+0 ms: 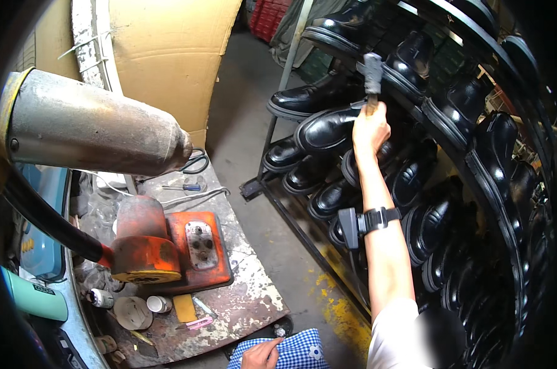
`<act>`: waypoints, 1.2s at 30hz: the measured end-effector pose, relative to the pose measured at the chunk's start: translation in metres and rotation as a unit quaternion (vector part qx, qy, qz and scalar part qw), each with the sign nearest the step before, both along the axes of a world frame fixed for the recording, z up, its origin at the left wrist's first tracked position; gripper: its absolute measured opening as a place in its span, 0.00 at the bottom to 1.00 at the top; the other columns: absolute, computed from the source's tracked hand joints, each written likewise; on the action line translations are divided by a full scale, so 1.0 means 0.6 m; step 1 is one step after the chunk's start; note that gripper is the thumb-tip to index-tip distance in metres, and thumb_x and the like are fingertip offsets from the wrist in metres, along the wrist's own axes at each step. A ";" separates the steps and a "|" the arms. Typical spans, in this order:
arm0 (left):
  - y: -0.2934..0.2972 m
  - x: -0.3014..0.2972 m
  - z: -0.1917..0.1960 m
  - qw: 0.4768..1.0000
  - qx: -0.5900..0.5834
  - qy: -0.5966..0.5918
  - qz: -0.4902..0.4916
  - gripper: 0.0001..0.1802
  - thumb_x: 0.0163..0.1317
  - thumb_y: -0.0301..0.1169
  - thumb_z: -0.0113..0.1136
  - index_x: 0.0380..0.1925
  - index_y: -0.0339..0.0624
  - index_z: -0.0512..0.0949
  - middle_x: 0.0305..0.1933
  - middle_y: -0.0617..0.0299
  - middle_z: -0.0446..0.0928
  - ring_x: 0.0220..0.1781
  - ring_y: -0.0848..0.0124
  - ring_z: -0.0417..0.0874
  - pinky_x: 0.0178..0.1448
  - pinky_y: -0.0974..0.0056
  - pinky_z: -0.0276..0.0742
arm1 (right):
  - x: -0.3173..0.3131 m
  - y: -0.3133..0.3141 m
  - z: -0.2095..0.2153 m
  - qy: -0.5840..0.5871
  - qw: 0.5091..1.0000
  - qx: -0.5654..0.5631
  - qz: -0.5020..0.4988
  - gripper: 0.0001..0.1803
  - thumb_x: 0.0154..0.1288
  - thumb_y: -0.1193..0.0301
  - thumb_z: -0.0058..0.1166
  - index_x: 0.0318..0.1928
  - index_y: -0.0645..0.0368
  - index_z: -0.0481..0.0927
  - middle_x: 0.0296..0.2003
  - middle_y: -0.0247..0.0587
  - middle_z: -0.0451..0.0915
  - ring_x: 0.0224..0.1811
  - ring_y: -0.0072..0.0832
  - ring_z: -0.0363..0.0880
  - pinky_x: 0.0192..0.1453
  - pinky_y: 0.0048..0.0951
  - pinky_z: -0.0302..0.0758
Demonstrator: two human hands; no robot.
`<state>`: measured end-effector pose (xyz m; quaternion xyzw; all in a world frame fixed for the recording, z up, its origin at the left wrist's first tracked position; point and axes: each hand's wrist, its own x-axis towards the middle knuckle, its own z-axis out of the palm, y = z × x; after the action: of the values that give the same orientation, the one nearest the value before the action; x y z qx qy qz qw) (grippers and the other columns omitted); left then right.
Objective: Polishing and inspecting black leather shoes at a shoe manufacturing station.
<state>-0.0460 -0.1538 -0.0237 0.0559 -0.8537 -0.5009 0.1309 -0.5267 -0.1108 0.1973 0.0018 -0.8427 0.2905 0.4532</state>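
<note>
My right hand (369, 128) is raised toward a metal rack of black leather shoes (327, 129) and grips the wooden handle of a hammer (372, 72), whose grey head points up in front of the shoes. A black wrist strap with a small grey box (359, 222) sits on that forearm. Only part of my left hand (261, 355) shows at the bottom edge, resting on blue-and-white checked cloth (297, 352) with fingers curled and nothing visibly in it.
A worn workbench (248, 301) on the left holds an orange machine (168, 246), a large grey metal cylinder (94, 126), scissors (197, 161), a screwdriver (183, 187), small cups and scraps. Cardboard (168, 55) leans behind. The shoe rack (463, 184) fills the right side across a concrete floor aisle.
</note>
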 end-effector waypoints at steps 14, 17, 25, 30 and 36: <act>0.006 0.019 0.018 1.000 -0.001 0.028 -0.007 0.17 0.54 0.21 0.52 0.46 0.39 0.73 0.39 0.50 0.78 0.40 0.56 0.80 0.43 0.59 0.75 | 0.062 0.046 0.002 -0.025 0.977 0.187 0.100 0.35 0.55 0.72 0.53 0.64 0.54 0.56 0.45 0.57 0.75 0.39 0.53 0.77 0.40 0.44 0.75; 0.012 0.028 0.020 0.999 0.032 0.014 -0.001 0.17 0.54 0.20 0.52 0.46 0.38 0.73 0.39 0.50 0.78 0.41 0.56 0.80 0.46 0.59 0.75 | 0.071 0.059 -0.011 -0.034 0.937 0.324 0.127 0.38 0.46 0.80 0.53 0.62 0.49 0.61 0.62 0.47 0.60 0.33 0.48 0.79 0.36 0.40 0.77; 0.031 0.034 0.010 0.999 0.024 0.022 0.022 0.15 0.54 0.22 0.53 0.44 0.38 0.75 0.39 0.50 0.78 0.41 0.57 0.80 0.46 0.60 0.75 | -0.019 0.110 0.026 -0.154 0.893 0.414 0.089 0.26 0.52 0.76 0.50 0.55 0.49 0.69 0.59 0.39 0.67 0.39 0.43 0.80 0.45 0.38 0.77; 0.020 0.035 0.016 1.000 0.010 0.003 0.023 0.15 0.57 0.23 0.51 0.45 0.39 0.74 0.39 0.50 0.79 0.41 0.57 0.80 0.45 0.60 0.75 | 0.027 0.085 0.017 -0.098 0.901 0.416 0.073 0.20 0.51 0.75 0.51 0.48 0.59 0.72 0.56 0.50 0.69 0.38 0.46 0.80 0.44 0.39 0.77; 0.015 0.026 0.027 1.000 0.008 0.021 0.016 0.14 0.56 0.21 0.51 0.44 0.38 0.75 0.38 0.50 0.79 0.41 0.58 0.80 0.46 0.62 0.75 | -0.039 0.097 0.029 -0.259 0.874 0.410 0.030 0.27 0.51 0.76 0.48 0.55 0.52 0.69 0.52 0.47 0.73 0.43 0.45 0.78 0.49 0.40 0.74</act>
<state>-0.0303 -0.1450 -0.0075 0.0603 -0.8456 -0.5069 0.1563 -0.5502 -0.0523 0.2144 0.1377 -0.9730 -0.0769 0.1685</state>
